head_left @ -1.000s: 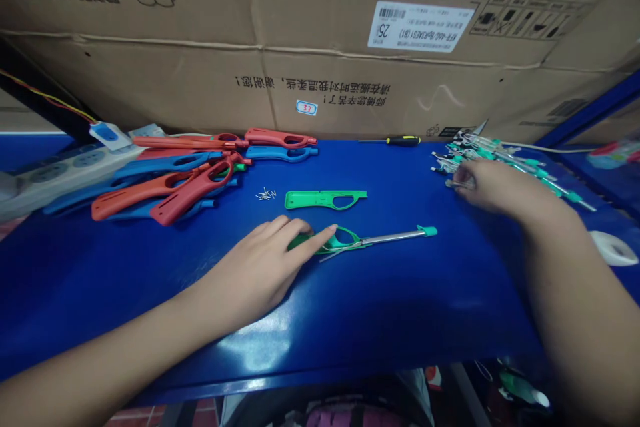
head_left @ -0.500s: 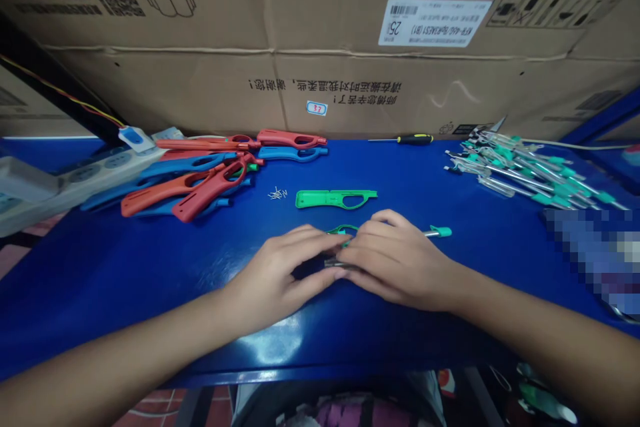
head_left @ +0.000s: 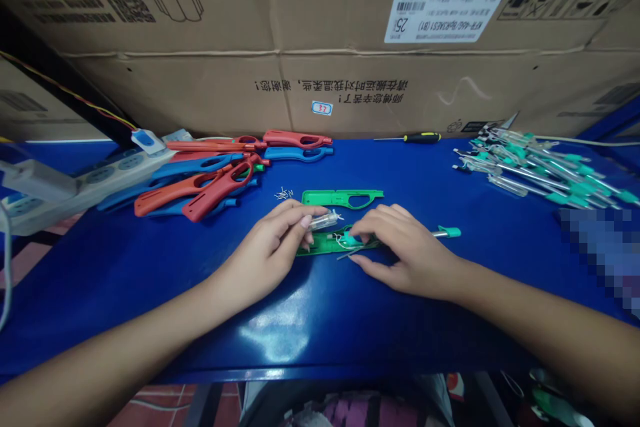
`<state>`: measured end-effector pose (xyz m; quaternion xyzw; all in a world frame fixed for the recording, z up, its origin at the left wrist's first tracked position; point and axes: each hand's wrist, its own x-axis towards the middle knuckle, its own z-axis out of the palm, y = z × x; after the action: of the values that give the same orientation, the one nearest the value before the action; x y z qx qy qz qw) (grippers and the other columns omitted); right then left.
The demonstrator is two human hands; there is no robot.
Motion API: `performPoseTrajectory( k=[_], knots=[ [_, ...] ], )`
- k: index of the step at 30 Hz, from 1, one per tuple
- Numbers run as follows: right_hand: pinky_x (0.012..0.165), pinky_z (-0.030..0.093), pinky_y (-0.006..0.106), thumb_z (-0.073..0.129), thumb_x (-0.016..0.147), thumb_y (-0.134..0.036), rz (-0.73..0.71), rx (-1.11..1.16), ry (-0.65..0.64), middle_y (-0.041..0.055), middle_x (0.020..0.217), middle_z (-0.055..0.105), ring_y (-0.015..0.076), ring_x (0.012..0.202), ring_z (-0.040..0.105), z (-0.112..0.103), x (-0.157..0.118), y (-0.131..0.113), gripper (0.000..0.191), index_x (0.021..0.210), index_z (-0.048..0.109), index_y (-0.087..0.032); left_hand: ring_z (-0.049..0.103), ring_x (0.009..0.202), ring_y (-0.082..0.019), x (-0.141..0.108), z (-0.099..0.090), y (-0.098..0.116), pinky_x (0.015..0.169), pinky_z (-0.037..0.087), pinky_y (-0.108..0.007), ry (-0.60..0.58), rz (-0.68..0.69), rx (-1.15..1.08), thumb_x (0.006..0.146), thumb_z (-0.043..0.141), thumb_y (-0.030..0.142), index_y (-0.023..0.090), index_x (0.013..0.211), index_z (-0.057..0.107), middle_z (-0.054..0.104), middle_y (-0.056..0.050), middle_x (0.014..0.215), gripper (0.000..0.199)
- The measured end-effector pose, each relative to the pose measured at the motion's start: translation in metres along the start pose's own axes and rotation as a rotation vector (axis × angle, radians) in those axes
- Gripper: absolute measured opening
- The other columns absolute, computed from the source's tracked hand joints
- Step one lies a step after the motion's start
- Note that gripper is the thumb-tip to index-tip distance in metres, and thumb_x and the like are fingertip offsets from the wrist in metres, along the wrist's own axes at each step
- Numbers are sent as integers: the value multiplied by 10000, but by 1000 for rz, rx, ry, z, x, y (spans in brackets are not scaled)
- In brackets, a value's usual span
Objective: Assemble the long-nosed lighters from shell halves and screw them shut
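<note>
My left hand (head_left: 265, 240) pinches a small clear fuel tank (head_left: 325, 221) with a white fitting at its tip, raised over a green lighter half-shell (head_left: 313, 245). My right hand (head_left: 407, 247) is curled over the right part of that half-shell, fingers on top and thumb at the near edge. Between them show a teal trigger piece (head_left: 346, 239) and thin white wire. A thin grey rod (head_left: 349, 253) pokes out by the right thumb. A metal nozzle with a teal end (head_left: 450, 232) sticks out beyond the right hand. Another green half-shell (head_left: 320, 197) lies just behind.
Small screws (head_left: 283, 194) lie in a pile behind my left hand. Red and blue lighter shells (head_left: 215, 190) are heaped at left beside a power strip (head_left: 107, 170). A screwdriver (head_left: 423, 138) lies before the cardboard box (head_left: 320, 13). Nozzle assemblies (head_left: 550, 163) are piled at right on the blue table (head_left: 225, 320).
My hands have moved apart. The left has drawn back to the left with the clear tank, so the half-shell, trigger piece and wire now show between them.
</note>
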<state>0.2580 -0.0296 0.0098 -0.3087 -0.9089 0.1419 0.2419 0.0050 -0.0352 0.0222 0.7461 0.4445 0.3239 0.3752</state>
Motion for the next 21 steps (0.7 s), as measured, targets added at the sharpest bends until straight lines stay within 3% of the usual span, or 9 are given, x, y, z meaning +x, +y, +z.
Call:
performPoseTrajectory(
  k=[4,11,15,21],
  knots=[
    [785,349,347,526,1008,-299,-134,-157,-91,75,1043,645,208,924,536,0,1,4,170,1070,654,-206,538,728,-148,2,1,1,723,465,-276,3,-103,-112,1032,428,350,130,1116,659,540,-6,791,330],
    [781,381,331,468,1033,-248,-182,-187,-72,83,1045,663,185,900,563,-2,-1,6,218,1029,673,-174,513,664,-130,4,1,0,663,431,-256,10,-210,-320,996,510,368,134,1229,625,556,15,717,350],
    [776,403,322,460,1036,-244,-229,-212,-72,87,1053,678,179,910,594,-4,-2,7,218,1051,664,-167,613,741,-129,4,2,2,748,514,-272,-10,-242,-491,973,591,331,143,1271,592,686,-37,881,352],
    [709,389,318,427,1046,-224,-263,-292,-96,76,1022,689,170,855,592,-5,-1,6,246,1032,667,-172,731,904,-182,2,4,3,878,596,-344,-71,-335,-638,868,753,303,163,1256,631,737,-77,1053,430]
  ],
)
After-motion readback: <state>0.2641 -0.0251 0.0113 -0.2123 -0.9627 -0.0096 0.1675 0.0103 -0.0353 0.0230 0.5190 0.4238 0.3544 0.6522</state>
